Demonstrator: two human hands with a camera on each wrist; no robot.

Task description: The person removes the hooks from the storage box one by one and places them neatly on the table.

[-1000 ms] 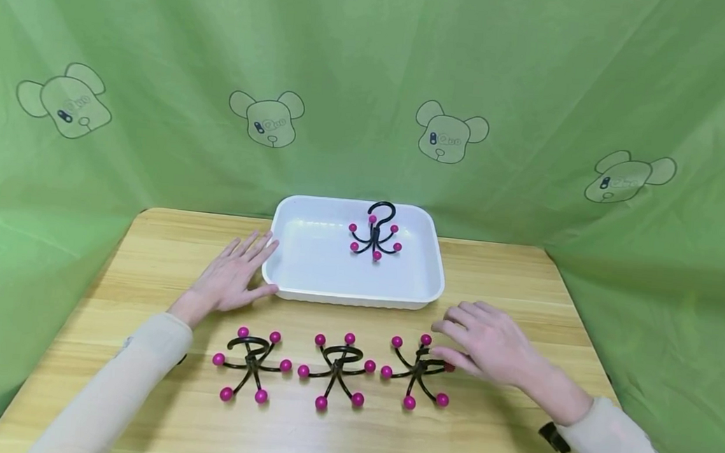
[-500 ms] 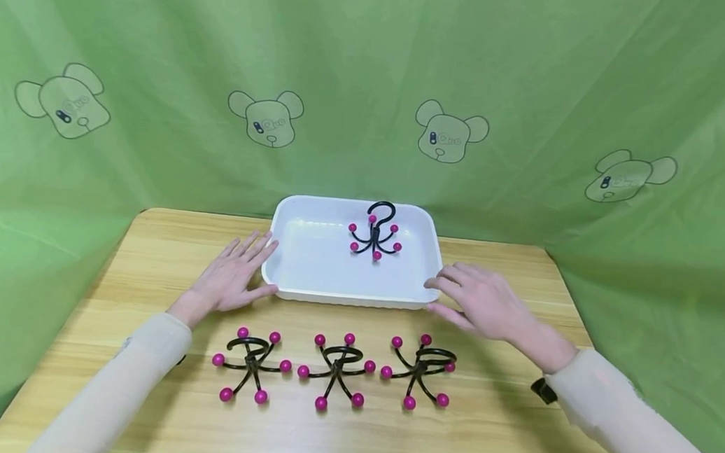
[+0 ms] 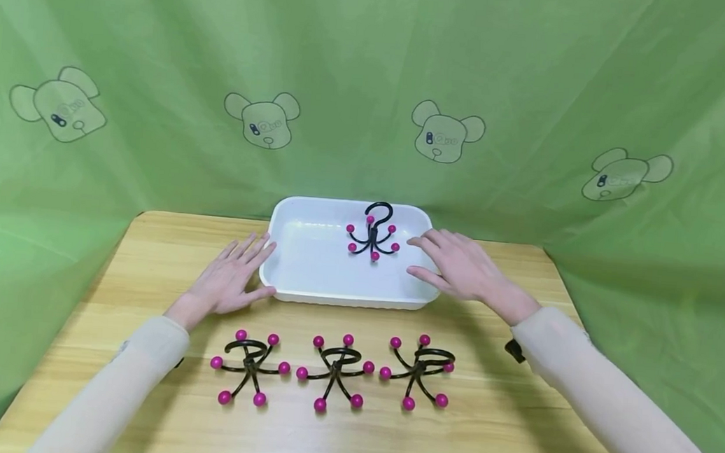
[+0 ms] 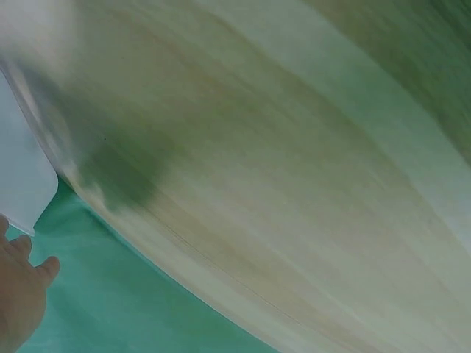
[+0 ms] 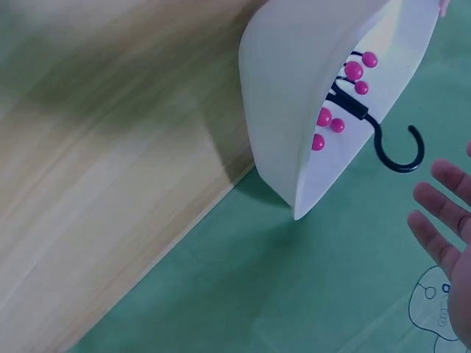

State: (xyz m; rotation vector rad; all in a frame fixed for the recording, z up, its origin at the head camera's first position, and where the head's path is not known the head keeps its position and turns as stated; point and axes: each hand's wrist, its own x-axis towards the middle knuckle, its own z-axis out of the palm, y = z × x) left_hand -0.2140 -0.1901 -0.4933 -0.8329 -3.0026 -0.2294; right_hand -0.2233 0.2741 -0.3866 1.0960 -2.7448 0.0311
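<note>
A black multi-arm hanger (image 3: 373,237) with pink ball tips and a curled top hook stands inside the white tray (image 3: 307,298), right of its middle. My left hand (image 3: 226,280) is spread against the tray's left side, fingertips and thumb touching the rim. Over the tray's right rim, my right hand (image 3: 461,265) reaches toward that hanger with nothing held and a gap between them. In the right wrist view its straight fingers (image 5: 441,209) are apart from the hook (image 5: 401,165). Only part of the left hand (image 4: 20,294) shows in the left wrist view.
Three like hangers stand in a row in front of the tray: a left one (image 3: 250,366), a middle one (image 3: 335,370) and a right one (image 3: 418,371). The wooden table (image 3: 297,443) meets a green cloth (image 3: 361,58) behind and at both sides.
My right hand has moved from above the front right hanger, up and to the left, over the tray's right rim. My left hand and all the hangers have stayed in place.
</note>
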